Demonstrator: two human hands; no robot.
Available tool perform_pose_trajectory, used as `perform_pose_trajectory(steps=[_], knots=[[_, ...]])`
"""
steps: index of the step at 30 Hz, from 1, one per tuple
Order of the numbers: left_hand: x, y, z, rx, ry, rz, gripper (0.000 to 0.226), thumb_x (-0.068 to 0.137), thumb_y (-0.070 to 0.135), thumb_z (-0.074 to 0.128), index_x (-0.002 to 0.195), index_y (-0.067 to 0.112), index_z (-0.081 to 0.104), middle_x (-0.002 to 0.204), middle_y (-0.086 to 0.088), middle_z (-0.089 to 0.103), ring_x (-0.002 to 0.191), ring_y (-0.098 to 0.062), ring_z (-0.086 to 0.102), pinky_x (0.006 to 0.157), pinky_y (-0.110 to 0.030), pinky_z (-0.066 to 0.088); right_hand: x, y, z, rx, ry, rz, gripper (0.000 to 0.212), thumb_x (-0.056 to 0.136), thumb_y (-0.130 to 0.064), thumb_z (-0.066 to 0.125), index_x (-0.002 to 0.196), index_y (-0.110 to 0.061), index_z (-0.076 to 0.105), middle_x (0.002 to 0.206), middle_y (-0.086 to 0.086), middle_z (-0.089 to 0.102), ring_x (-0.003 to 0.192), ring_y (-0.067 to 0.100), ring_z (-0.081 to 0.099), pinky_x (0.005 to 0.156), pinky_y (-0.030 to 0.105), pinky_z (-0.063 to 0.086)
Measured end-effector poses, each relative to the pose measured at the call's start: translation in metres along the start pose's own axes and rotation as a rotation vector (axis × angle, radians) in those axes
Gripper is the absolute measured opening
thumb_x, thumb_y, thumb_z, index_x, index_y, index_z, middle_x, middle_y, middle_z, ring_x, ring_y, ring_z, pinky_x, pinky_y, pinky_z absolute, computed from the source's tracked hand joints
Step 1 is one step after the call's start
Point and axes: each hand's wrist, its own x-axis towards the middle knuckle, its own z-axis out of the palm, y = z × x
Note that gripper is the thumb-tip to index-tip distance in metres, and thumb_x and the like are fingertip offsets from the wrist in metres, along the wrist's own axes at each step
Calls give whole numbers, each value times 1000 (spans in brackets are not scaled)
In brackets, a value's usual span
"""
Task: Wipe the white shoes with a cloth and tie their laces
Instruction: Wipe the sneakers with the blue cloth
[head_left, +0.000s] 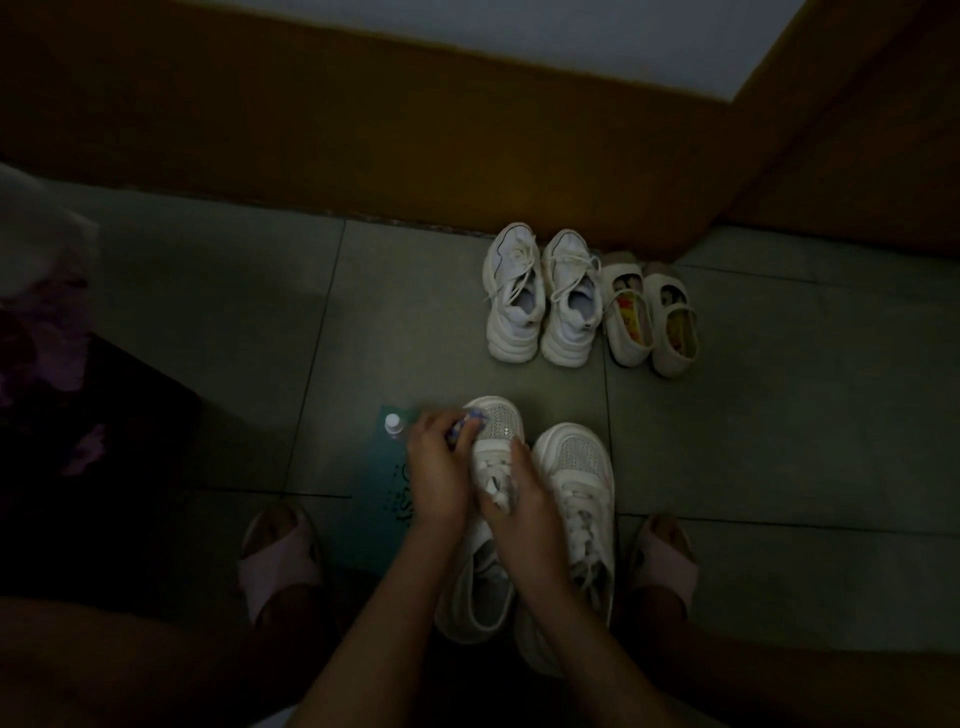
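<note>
Two white perforated sneakers stand side by side on the floor between my feet. My left hand grips a crumpled bluish-white cloth and presses it against the toe of the left sneaker. My right hand lies over the same shoe's tongue, its fingers curled round the loose white laces. The right sneaker sits untouched, its laces loose.
A small bottle with a white cap stands on a teal mat left of the shoes. Another white sneaker pair and beige strap shoes stand near the brown wall. My slippered feet flank the shoes.
</note>
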Motion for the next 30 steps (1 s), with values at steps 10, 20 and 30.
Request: perform_pose_trajectory(steps=[10,20,30], knots=[[-20,-7,-3,-6,58,-56,16,89,22,61,96,11,71,93,-5,68,84,-15,64,80,-31,51,-1,3,-2,47,-4,-3,72,87,-19,60,148,-18,22,150,2,35,136,13,35,112,31,32],[-52,-14,-14,-7,146,-118,14,84,17,67,93,7,72,91,-8,67,84,-17,61,75,-15,40,0,4,-4,70,-18,-5,72,87,-17,63,148,-16,23,150,2,34,135,13,37,104,16,30],[-68,-10,-22,-104,163,-230,11,85,14,65,91,9,73,88,-2,71,82,-12,66,68,-2,41,-1,4,-5,67,-30,-7,74,87,-19,63,148,-17,22,151,2,33,136,12,35,111,26,33]])
